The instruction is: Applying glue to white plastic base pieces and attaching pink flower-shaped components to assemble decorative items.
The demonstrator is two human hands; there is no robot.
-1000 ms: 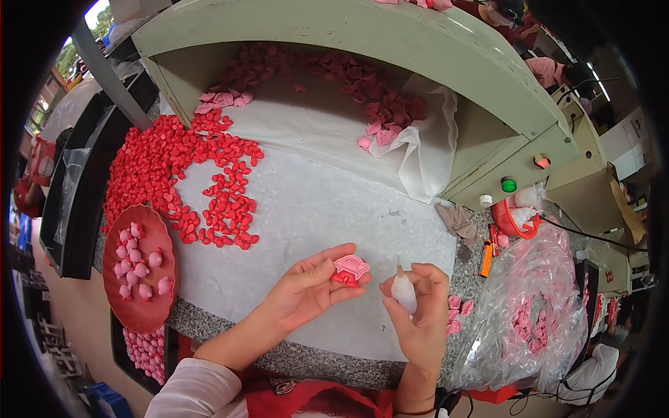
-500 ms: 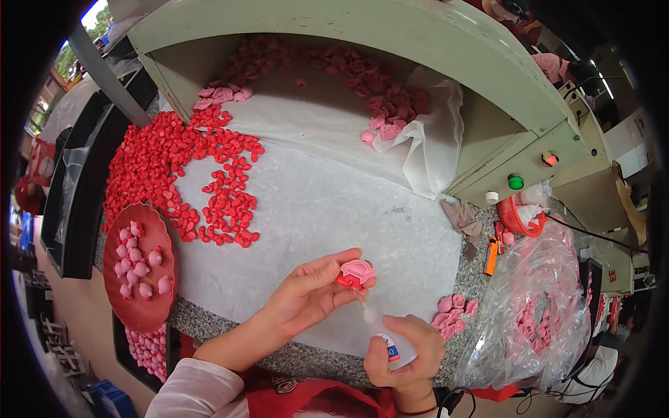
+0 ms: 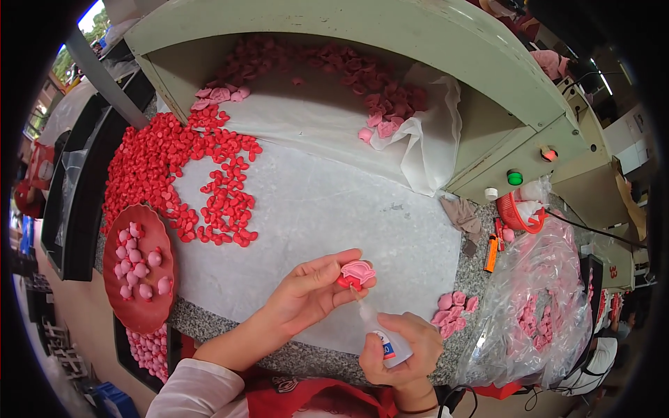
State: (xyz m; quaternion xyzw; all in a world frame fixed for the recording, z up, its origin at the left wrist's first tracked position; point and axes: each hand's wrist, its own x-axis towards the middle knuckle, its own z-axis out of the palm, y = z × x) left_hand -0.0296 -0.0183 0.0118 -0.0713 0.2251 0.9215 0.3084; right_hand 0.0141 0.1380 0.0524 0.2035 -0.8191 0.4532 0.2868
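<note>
Between the thumb and fingers of my left hand (image 3: 306, 289) are a small pink molded piece (image 3: 357, 270) and a glossy red piece (image 3: 348, 281) set against its lower side. My right hand (image 3: 408, 348) is wrapped round a translucent white glue bottle (image 3: 391, 343) with a blue and red label. The bottle tilts up to the left, and its thin nozzle tip (image 3: 354, 291) is at the red piece; whether it touches I cannot tell. Both hands are over the near part of the white paper sheet (image 3: 313, 202).
Red pieces (image 3: 150, 164) are heaped at the left, beside a red scalloped plate (image 3: 115, 306) with pink round pieces. A pale green metal hood (image 3: 334, 21) arches over more pink pieces. Pink pieces (image 3: 453, 317), an orange cutter (image 3: 491, 254), a red basket (image 3: 507, 209) and a plastic bag (image 3: 502, 334) are at the right.
My right hand has moved the glue bottle slightly up and left, bringing its nozzle closer to the red piece. My left hand stays nearly still.
</note>
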